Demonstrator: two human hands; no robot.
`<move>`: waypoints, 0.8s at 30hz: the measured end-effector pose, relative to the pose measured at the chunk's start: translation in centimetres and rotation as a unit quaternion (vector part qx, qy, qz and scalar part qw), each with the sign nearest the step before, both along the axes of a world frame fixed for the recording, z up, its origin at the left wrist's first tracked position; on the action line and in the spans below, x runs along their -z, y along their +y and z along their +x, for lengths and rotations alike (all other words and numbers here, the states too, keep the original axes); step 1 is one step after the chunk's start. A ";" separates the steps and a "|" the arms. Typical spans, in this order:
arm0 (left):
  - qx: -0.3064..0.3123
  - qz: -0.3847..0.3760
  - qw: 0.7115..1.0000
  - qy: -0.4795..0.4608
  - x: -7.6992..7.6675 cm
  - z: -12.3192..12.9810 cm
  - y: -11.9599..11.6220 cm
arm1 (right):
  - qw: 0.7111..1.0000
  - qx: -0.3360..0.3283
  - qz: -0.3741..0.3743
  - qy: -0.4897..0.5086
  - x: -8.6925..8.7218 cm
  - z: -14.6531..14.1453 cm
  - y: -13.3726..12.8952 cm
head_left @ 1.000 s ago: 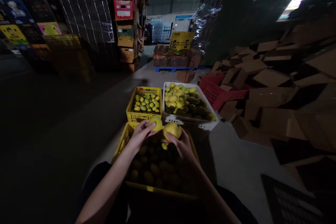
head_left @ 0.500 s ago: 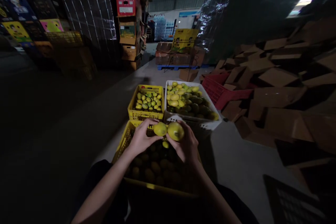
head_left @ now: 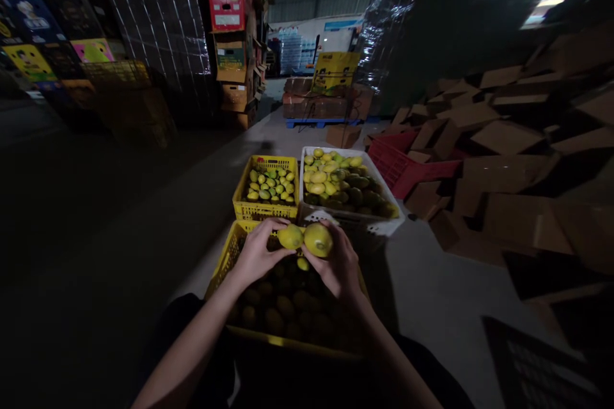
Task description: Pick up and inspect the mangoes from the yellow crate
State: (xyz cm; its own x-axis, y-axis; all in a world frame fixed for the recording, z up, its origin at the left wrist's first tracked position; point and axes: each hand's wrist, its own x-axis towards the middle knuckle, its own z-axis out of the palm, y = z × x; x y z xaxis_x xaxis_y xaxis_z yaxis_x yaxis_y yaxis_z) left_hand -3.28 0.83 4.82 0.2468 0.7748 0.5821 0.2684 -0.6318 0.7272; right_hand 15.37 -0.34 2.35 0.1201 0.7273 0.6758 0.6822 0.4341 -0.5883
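Note:
My left hand [head_left: 259, 250] pinches a yellow-green lemon [head_left: 290, 237] between thumb and fingers. In my right hand [head_left: 341, 262] is a second, larger-looking lemon [head_left: 317, 240], held close beside the first. Both hands are above a yellow plastic crate [head_left: 224, 262], whose lemons [head_left: 284, 305] lie mostly in shadow. One small lemon [head_left: 302, 264] catches the light just below the held pair. Beyond stand a smaller-looking yellow crate [head_left: 265, 212] of lemons on the left and a white crate [head_left: 378, 223] heaped with lemons on the right.
A red crate [head_left: 394, 163] and a pile of cardboard boxes [head_left: 515, 179] lie to the right. Farther off are a blue pallet [head_left: 322, 122] with cartons, stacked fruit boxes [head_left: 233, 57] and a film-wrapped stack [head_left: 158, 32]. Grey floor [head_left: 417, 287] surrounds the crates.
Both hands, still holding the two lemons, have shifted very slightly left. The right-hand lemon looks turned a little. The crates stand as before.

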 end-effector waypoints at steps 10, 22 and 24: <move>-0.011 0.048 0.997 0.054 0.1 -0.3 0.1 | 0.998 -0.009 0.048 -0.032 0.2 -0.2 0.2; 0.036 -0.281 0.946 -0.157 -0.8 0.4 0.2 | 0.796 -0.287 -0.349 0.402 -2.1 -1.1 -0.4; 0.036 -0.426 0.878 -0.214 -0.6 0.8 0.5 | 0.711 -0.301 -0.436 0.463 -2.1 -1.5 -0.6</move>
